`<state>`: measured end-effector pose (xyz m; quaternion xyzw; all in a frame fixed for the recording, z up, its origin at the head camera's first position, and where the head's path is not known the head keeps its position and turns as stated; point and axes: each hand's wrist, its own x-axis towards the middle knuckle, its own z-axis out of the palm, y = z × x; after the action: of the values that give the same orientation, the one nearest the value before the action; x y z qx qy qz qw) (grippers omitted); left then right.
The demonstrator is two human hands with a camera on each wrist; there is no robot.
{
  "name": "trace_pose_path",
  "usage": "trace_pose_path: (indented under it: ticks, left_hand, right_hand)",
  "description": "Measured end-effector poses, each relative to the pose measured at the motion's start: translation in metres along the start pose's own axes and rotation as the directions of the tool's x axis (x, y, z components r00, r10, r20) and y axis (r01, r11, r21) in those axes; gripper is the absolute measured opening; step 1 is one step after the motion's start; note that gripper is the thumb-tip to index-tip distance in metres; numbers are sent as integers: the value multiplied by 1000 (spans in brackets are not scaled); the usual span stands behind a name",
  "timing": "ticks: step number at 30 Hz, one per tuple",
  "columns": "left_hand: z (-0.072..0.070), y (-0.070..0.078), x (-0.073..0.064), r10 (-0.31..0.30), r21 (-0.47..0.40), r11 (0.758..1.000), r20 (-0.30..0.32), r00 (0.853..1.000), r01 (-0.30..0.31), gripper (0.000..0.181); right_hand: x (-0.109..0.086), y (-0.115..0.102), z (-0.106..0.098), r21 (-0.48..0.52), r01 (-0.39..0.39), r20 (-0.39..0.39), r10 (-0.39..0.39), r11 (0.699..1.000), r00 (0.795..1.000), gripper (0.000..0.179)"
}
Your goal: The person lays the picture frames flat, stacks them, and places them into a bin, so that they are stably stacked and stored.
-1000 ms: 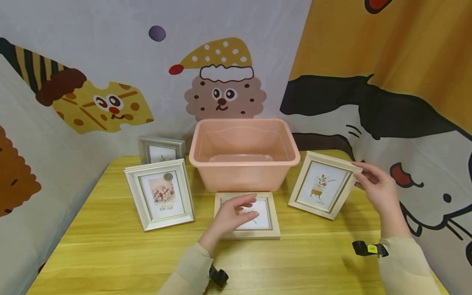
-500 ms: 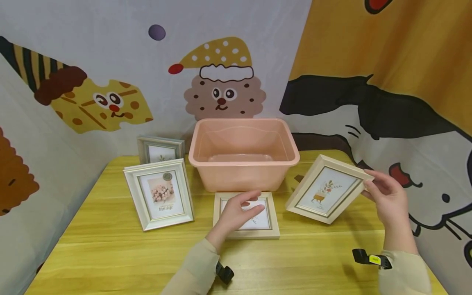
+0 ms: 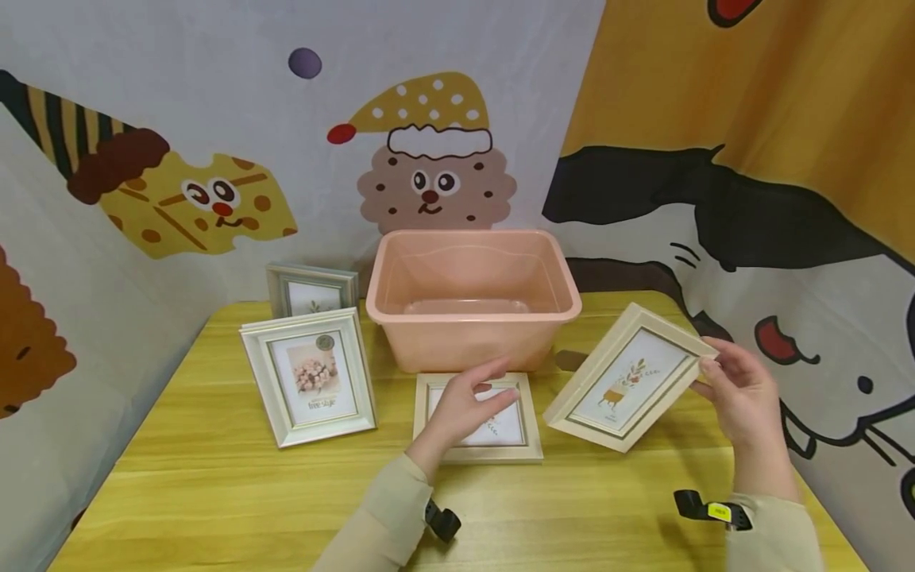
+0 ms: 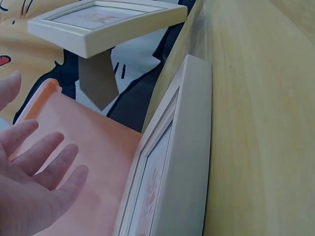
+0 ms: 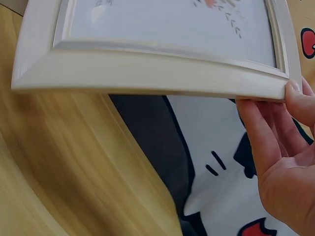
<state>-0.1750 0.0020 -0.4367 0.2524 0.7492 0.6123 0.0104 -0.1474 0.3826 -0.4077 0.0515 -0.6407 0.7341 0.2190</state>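
Note:
My right hand (image 3: 743, 389) pinches the upper right corner of a cream picture frame (image 3: 581, 397), thumb on the front and fingers behind. This frame tilts to the left, its plant-pot print facing me. In the left wrist view its brown stand leg (image 4: 98, 78) sticks out from the back. My left hand (image 3: 465, 417) hovers over a second cream picture frame (image 3: 532, 429) that lies face up on the table, partly hidden by the hand. The left fingers (image 4: 64, 162) are spread loosely and hold nothing.
A pink plastic bin (image 3: 472, 342) stands at the back middle, right behind the flat frame. On the left a white picture frame (image 3: 364, 397) stands upright, with a grey picture frame (image 3: 279, 294) behind it. A printed curtain (image 3: 214, 95) hangs behind the wooden table (image 3: 214, 508).
The right hand has tilted the cream frame further, its lower end swinging left and toward me, and the stand leg now shows behind it. The left hand has shifted slightly right.

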Motion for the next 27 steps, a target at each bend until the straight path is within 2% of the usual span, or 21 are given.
trace_pose_path:
  ticks: [4, 10, 14, 17, 21, 24, 27]
  left_hand:
    - [1, 0, 0, 2, -47, 999, 4, 1000, -1, 55]
    - [2, 1, 0, -8, -88, 996, -8, 1000, 8, 58]
    - [1, 3, -2, -6, -137, 991, -35, 999, 1, 61]
    - [-2, 6, -2, 34, -188, 981, -44, 998, -42, 64]
    - [-4, 11, -3, 111, -244, 963, -37, 993, -117, 66]
    - [-6, 15, -3, 149, -266, 952, -32, 988, -152, 65]
    - [-7, 19, -4, 174, -272, 946, -30, 984, -175, 65]
  right_hand:
    - [-1, 8, 6, 56, 11, 32, -13, 998, 999, 32]
    - [-2, 17, 14, 232, 30, 111, -57, 972, 992, 35]
    - [-1, 22, 20, 348, 20, 174, -86, 937, 981, 37]
    - [1, 26, 25, 474, -7, 257, -131, 880, 958, 40]
    - [4, 31, 33, 612, -79, 337, -169, 787, 926, 42]
    - [4, 33, 40, 634, -99, 343, -165, 767, 925, 42]
    - [4, 34, 46, 619, -89, 327, -153, 780, 932, 43]
